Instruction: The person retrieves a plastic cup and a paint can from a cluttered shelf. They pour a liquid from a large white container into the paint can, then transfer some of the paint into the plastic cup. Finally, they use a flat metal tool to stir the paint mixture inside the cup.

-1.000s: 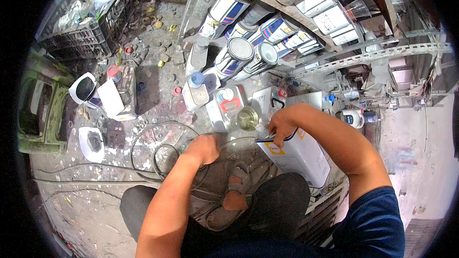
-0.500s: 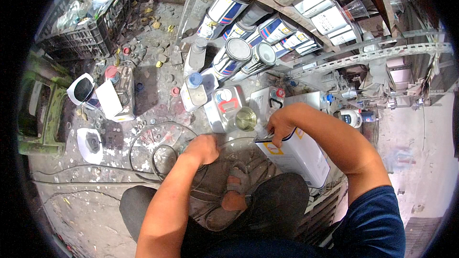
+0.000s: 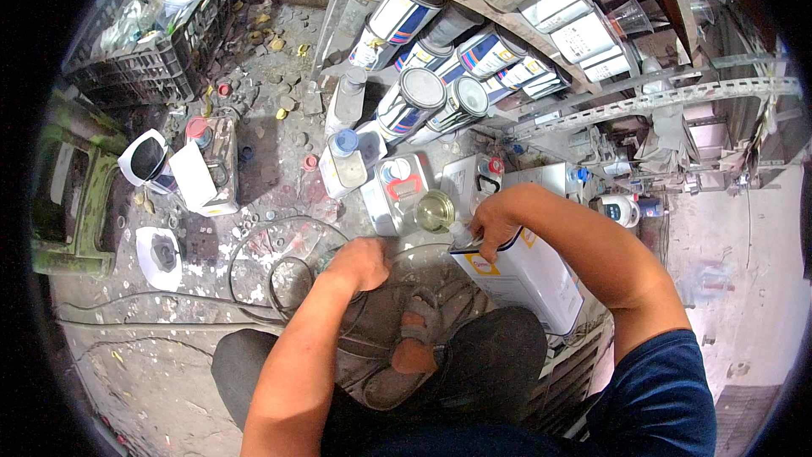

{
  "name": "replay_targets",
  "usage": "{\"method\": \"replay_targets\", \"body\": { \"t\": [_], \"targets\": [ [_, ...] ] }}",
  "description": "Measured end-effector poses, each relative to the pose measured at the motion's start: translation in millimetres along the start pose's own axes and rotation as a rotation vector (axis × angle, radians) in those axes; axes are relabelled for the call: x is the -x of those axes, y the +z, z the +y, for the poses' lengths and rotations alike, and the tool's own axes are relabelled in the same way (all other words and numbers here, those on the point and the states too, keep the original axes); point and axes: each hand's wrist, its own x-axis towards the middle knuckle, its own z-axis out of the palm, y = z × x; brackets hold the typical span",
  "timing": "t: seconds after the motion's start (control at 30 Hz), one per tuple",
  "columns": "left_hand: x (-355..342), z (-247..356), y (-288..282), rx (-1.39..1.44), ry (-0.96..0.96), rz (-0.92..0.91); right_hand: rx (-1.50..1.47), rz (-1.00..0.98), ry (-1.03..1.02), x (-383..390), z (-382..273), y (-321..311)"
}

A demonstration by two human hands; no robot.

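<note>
Some pale liquid (image 3: 433,216) already in cup (image 3: 435,195) on floor (image 3: 186,389), near floor's shelf-side edge; pouring looks underway, righting can left. Right hand (image 3: 496,225) grips tilted white can (image 3: 526,288) by top; left hand (image 3: 364,263) loosely fisted, nothing visible inside.

1 wide fisheye view from the head, downward, near left hand (image 3: 362,265) and right hand (image 3: 497,220), floor (image 3: 169,381) beyond.
</note>
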Motion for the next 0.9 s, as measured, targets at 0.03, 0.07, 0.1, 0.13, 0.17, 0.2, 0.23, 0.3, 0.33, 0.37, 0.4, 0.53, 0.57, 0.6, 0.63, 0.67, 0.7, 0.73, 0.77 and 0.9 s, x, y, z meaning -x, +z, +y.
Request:
{"method": "replay_targets", "body": {
  "t": [0.03, 0.07, 0.1, 0.13, 0.17, 0.2, 0.23, 0.3, 0.33, 0.37, 0.4, 0.53, 0.57, 0.6, 0.63, 0.67, 0.7, 0.73, 0.77, 0.9],
  "targets": [
    [0, -1, 1, 0.002, 0.003, 0.003, -0.006, -0.001, 0.001, 0, 0, 0],
    [-1, -2, 2, 0.003, 0.005, 0.006, -0.006, 0.000, 0.001, -1, 1, 1],
    [-2, -3, 3, 0.004, 0.009, 0.010, -0.006, 0.002, 0.002, -1, 1, 1],
    [-3, -4, 4, 0.002, 0.010, 0.011, -0.006, 0.003, 0.003, -2, 2, 1],
    [-3, -5, 5, 0.000, 0.012, 0.012, -0.006, 0.000, 0.003, -2, 2, 2],
    [-3, -5, 5, -0.002, 0.013, 0.014, -0.005, -0.004, 0.002, -1, 1, 1],
    [-3, -4, 4, -0.002, 0.007, 0.012, -0.004, -0.007, 0.001, -1, 0, 0],
    [-2, -1, 1, -0.002, -0.002, 0.007, -0.008, -0.002, 0.018, 2, -2, 0],
    [0, 3, -2, -0.010, -0.021, -0.020, -0.010, 0.000, 0.027, 4, -3, 0],
    [1, 7, -5, -0.017, -0.040, -0.046, -0.017, -0.009, 0.028, 4, -3, 0],
    [2, 9, -9, -0.026, -0.060, -0.070, -0.021, -0.016, 0.030, 5, -4, -1],
    [-2, -1, 1, -0.007, -0.012, 0.001, -0.021, -0.025, 0.033, 4, -3, -1],
    [-2, -2, 2, -0.007, -0.010, 0.001, -0.021, -0.016, 0.032, 4, -3, -1],
    [-2, -2, 2, -0.006, -0.008, 0.001, -0.021, -0.009, 0.030, 4, -3, 0],
    [-2, -2, 2, -0.003, -0.007, 0.002, -0.021, -0.001, 0.027, 4, -3, 1],
    [-2, -2, 2, -0.001, -0.007, 0.004, -0.020, -0.010, 0.032, 3, -3, 1],
    [-2, -2, 3, 0.002, -0.005, 0.006, -0.020, -0.019, 0.037, 2, -3, 1],
    [-2, -1, 3, -0.001, -0.003, 0.004, -0.020, -0.027, 0.042, 1, -3, 2],
    [-3, -1, 3, -0.004, 0.000, 0.003, -0.015, -0.028, 0.043, 1, -3, 2],
    [-3, -1, 4, -0.001, 0.000, 0.008, -0.006, -0.044, 0.048, 2, -4, 0]
  ]
}}
